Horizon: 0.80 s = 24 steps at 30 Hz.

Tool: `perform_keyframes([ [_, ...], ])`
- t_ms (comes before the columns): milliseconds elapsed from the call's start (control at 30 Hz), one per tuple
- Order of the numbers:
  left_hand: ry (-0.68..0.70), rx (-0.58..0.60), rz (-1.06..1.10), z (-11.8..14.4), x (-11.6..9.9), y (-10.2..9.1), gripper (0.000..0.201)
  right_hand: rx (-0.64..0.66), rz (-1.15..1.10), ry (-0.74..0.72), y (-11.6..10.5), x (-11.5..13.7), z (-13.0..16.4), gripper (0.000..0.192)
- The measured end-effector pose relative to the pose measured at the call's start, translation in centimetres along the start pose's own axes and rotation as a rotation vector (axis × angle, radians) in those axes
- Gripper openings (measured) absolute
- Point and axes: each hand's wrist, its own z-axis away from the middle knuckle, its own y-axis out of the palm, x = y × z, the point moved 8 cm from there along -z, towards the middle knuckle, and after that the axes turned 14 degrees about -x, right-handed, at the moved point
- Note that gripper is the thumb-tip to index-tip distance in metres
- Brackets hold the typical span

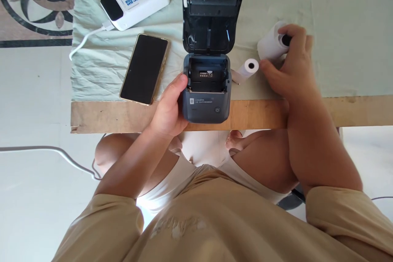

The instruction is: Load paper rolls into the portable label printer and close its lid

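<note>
A small dark grey printer [206, 102] stands at the table's near edge with its lid [211, 20] flipped open and its paper bay empty. My left hand [169, 108] grips the printer's left side. My right hand [290, 69] is closed around a large white paper roll [268, 45] to the right of the printer. A thinner white roll [248, 68] lies on the cloth between the printer and my right hand.
A black phone [144, 68] lies face up left of the printer. A white power bank [135, 0] with a white cable [84, 41] sits at the back left. Pale green cloth [337, 16] covers the table, whose wooden edge [98, 116] shows in front.
</note>
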Motion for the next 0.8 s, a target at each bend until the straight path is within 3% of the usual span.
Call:
perform_keyframes([
  [100,-0.005,0.004,-0.028,-0.1,-0.1,0.0,0.038,0.111,0.030,0.019,0.8,0.0,0.4,0.073],
  [200,-0.009,0.027,-0.025,-0.1,-0.1,0.1,0.037,0.094,-0.095,0.123,0.4,0.5,0.4,0.075],
  [300,0.003,0.054,0.006,0.0,-0.1,0.1,0.046,0.021,-0.484,0.445,0.5,-0.5,0.2,0.081],
  [367,0.013,0.075,0.022,0.0,-0.2,0.2,0.052,0.018,-0.689,0.718,1.5,-1.8,0.4,0.060],
  [433,0.019,0.091,0.029,-0.1,-0.1,0.3,0.057,0.040,-0.754,0.879,2.3,-2.6,0.7,0.038],
  [500,0.019,0.090,0.031,-0.1,-0.1,0.3,0.059,0.052,-0.763,0.877,2.5,-2.8,0.5,0.037],
  [600,0.010,0.083,0.035,-0.1,-0.1,0.2,0.060,0.047,-0.854,0.782,2.1,-2.0,0.1,0.058],
  [667,0.009,0.080,0.033,0.0,-0.1,0.2,0.060,0.042,-0.903,0.782,2.0,-1.3,0.2,0.061],
  [800,0.007,0.048,0.021,-0.1,-0.1,0.0,0.059,0.016,-0.898,1.040,2.1,0.0,1.3,0.024],
])
